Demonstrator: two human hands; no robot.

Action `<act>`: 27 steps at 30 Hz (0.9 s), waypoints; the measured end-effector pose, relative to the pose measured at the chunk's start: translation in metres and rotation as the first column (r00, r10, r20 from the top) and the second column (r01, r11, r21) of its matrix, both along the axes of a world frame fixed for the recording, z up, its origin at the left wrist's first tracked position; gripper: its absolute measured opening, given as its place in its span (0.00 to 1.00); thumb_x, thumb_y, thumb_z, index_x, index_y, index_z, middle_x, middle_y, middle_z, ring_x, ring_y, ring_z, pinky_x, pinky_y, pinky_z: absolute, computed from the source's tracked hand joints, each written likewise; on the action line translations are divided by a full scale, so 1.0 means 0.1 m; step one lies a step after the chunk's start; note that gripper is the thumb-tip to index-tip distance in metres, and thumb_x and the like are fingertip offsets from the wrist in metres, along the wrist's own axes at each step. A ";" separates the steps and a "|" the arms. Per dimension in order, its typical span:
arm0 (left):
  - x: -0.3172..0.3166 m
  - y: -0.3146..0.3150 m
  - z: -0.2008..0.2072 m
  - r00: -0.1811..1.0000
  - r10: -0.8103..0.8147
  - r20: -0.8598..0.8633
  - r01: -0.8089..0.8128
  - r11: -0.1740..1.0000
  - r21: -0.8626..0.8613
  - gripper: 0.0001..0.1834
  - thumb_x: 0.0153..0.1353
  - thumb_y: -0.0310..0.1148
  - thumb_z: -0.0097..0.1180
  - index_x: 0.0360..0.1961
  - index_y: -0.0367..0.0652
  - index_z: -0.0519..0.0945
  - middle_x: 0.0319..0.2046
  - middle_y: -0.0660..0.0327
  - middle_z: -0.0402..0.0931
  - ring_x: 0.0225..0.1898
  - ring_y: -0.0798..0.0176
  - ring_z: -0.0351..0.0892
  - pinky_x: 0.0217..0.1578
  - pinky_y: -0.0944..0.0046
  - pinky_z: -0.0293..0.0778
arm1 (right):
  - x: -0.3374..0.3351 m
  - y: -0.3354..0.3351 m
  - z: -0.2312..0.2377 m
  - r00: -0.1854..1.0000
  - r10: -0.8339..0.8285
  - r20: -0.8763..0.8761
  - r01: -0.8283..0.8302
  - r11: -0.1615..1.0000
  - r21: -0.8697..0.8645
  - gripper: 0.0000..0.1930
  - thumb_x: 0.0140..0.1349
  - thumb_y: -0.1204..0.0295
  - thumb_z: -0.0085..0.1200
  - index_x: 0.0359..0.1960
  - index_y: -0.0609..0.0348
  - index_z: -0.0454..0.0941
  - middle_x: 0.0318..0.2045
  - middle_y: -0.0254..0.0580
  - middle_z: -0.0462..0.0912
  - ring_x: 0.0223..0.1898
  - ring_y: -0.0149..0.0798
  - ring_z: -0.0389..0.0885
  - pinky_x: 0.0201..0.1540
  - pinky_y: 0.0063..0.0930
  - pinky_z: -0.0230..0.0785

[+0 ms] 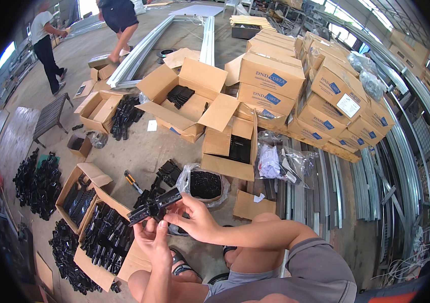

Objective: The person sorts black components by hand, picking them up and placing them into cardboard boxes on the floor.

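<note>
Both my hands hold a long black part [155,206], glossy and ridged, its exact kind unclear. My left hand [153,243] grips its left end from below, thumb pressed against it. At its right end, my right hand [195,218] is closed with fingers along the top and side. Just beyond lie more black parts [168,172] on the floor. A bag-lined box [225,188] of small black pieces stands right of them. Left of my hands, an open carton [89,267] is filled with similar black parts. An orange-and-black handled tool [133,181] lies on the floor nearby.
Loose heaps of black parts [38,184] lie at the left. Open cartons [195,73] stand ahead, closed cartons [270,70] are stacked on a pallet at right, beside long metal profiles [397,131]. Two people [48,45] are at the far left, near a low bench [51,118].
</note>
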State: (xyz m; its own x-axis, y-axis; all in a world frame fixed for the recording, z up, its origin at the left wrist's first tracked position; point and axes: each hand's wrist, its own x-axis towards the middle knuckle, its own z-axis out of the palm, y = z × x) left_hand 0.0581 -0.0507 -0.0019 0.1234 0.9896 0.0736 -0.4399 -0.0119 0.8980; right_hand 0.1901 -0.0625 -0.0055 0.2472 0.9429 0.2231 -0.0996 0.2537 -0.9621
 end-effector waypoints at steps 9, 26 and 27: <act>0.03 0.00 0.00 1.000 -0.021 0.001 0.021 1.000 -0.008 0.21 0.61 0.15 0.56 0.54 0.40 0.67 0.47 0.57 0.80 0.51 0.65 0.79 0.55 0.65 0.70 | 0.02 -0.02 -0.10 1.000 -0.022 0.004 0.022 0.999 0.031 0.10 0.65 0.72 0.59 0.46 0.64 0.81 0.35 0.35 0.83 0.32 0.24 0.76 0.37 0.22 0.69; 0.03 0.00 0.00 1.000 -0.029 -0.005 0.029 1.000 0.011 0.21 0.61 0.15 0.55 0.53 0.40 0.67 0.47 0.57 0.79 0.50 0.66 0.79 0.54 0.66 0.71 | 0.04 -0.02 -0.07 0.987 0.062 -0.148 -0.079 0.991 -0.107 0.11 0.66 0.72 0.59 0.47 0.63 0.80 0.40 0.36 0.84 0.39 0.25 0.79 0.42 0.22 0.71; 0.04 0.00 0.00 1.000 -0.025 0.000 0.025 0.999 0.023 0.21 0.61 0.15 0.55 0.53 0.40 0.67 0.47 0.58 0.79 0.50 0.66 0.79 0.54 0.66 0.71 | 0.04 -0.02 -0.06 0.989 0.063 -0.136 -0.080 0.989 -0.125 0.11 0.66 0.72 0.59 0.47 0.63 0.80 0.41 0.36 0.84 0.39 0.25 0.79 0.42 0.22 0.71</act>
